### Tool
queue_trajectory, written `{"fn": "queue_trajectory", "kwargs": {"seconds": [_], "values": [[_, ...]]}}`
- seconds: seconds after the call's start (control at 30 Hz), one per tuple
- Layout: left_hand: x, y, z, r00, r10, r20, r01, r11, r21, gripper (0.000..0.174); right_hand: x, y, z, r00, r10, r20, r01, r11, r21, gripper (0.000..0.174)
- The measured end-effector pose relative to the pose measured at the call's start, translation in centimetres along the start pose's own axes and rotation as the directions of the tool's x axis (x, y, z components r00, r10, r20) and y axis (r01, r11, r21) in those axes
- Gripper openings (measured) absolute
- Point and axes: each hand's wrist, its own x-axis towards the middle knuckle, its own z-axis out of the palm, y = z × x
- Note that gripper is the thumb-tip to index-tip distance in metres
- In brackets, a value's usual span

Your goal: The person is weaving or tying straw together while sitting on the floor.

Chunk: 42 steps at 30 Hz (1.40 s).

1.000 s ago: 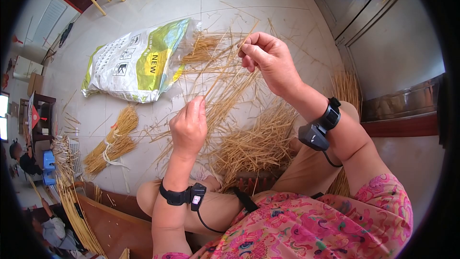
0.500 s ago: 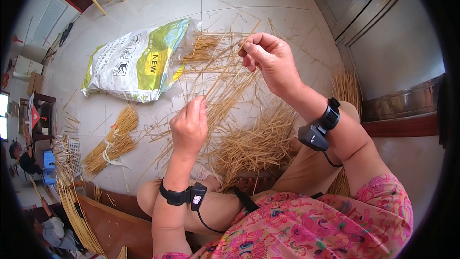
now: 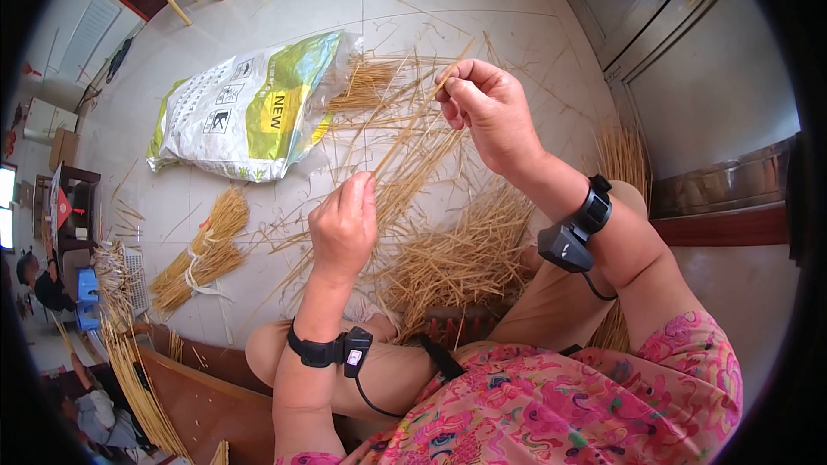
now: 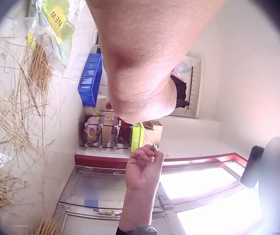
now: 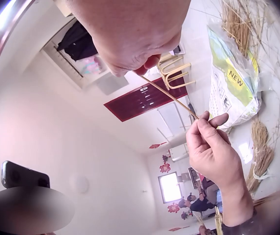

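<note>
A thin straw stalk [image 5: 169,95] stretches between the two hands, clearest in the right wrist view. The left hand [image 3: 343,228] pinches its lower end between thumb and fingers. Higher up and to the right, the right hand [image 3: 489,112] pinches the stalk near its far end, and a short tip sticks out past the fingers. Both hands are held above loose straw [image 3: 413,181] scattered on the floor. In the left wrist view the right hand [image 4: 145,171] shows with its fingers curled at the stalk.
A white and green bag [image 3: 250,108] with straw at its mouth lies at the upper left. Below it is a tied straw bundle [image 3: 202,250]. A straw heap [image 3: 457,258] lies by the person's legs. A wooden board [image 3: 202,405] is at lower left, metal doors [image 3: 715,77] at right.
Both hands have shifted very slightly to the right with the stalk between them. Their pinching grips look the same.
</note>
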Motion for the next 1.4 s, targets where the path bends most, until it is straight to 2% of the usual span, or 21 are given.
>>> {"fn": "queue_trajectory", "kwargs": {"seconds": [0.53, 0.63, 0.73, 0.83, 0.93, 1.03, 1.07, 1.1, 1.13, 1.17, 1.27, 1.33, 1.4], "values": [[-0.3, -0.4, 0.2, 1.000, -0.002, 0.029, 0.003, 1.000, -0.003, 0.008, 0.0, 0.1, -0.2, 0.999, -0.021, 0.047, 0.019, 0.999, 0.043, 0.006], [-0.4, -0.4, 0.2, 0.997, -0.036, 0.069, 0.036, 0.999, -0.004, 0.008, 0.0, 0.4, -0.3, 0.997, 0.018, 0.077, -0.030, 0.987, 0.155, 0.008], [-0.5, -0.3, 0.2, 0.995, -0.057, 0.080, 0.059, 0.998, -0.019, 0.006, -0.1, 0.3, -0.1, 0.983, 0.139, 0.120, -0.166, 0.950, 0.263, 0.010], [-0.5, -0.2, 0.2, 0.994, -0.073, 0.087, 0.076, 0.996, -0.037, 0.005, -0.1, 0.7, 0.2, 0.976, 0.198, 0.087, -0.216, 0.917, 0.335, 0.011], [-0.4, -0.1, 0.1, 0.993, -0.083, 0.087, 0.088, 0.995, -0.056, 0.005, -0.3, 1.3, 0.2, 0.963, 0.243, 0.117, -0.269, 0.901, 0.340, 0.010], [-0.3, 0.0, 0.1, 0.992, -0.084, 0.091, 0.089, 0.995, -0.049, 0.005, -1.0, 2.4, 0.4, 0.937, 0.307, 0.166, -0.341, 0.907, 0.247, 0.014], [-0.3, 0.0, 0.1, 0.993, -0.079, 0.090, 0.084, 0.995, -0.047, 0.005, -1.2, 2.3, 0.5, 0.903, 0.370, 0.220, -0.373, 0.927, -0.031, 0.017], [-0.3, 0.0, 0.1, 0.993, -0.074, 0.088, 0.078, 0.996, -0.044, 0.005, -1.4, 2.0, 0.7, 0.860, 0.443, 0.251, -0.364, 0.880, -0.307, 0.020], [-0.2, 0.0, 0.1, 0.994, -0.074, 0.081, 0.078, 0.996, -0.037, 0.005, -1.5, 1.5, 1.0, 0.814, 0.520, 0.258, -0.314, 0.768, -0.558, 0.023], [-0.3, -0.1, 0.2, 0.995, -0.074, 0.073, 0.076, 0.997, -0.030, 0.005, -1.1, 0.3, 1.1, 0.675, 0.663, 0.324, -0.153, 0.555, -0.817, 0.026], [-0.3, -0.2, 0.1, 0.995, -0.076, 0.068, 0.077, 0.997, -0.012, 0.005, -1.2, 1.2, 0.6, 0.786, 0.507, 0.353, -0.108, 0.676, -0.729, 0.025], [-0.4, -0.2, 0.1, 0.994, -0.083, 0.071, 0.083, 0.997, -0.002, 0.006, -0.8, 1.0, 0.4, 0.904, 0.298, 0.308, -0.109, 0.856, -0.506, 0.022], [-0.5, -0.3, 0.2, 0.993, -0.093, 0.073, 0.092, 0.996, 0.007, 0.006, -0.3, 0.9, 0.1, 0.975, 0.104, 0.194, -0.057, 0.971, -0.234, 0.023]]}}
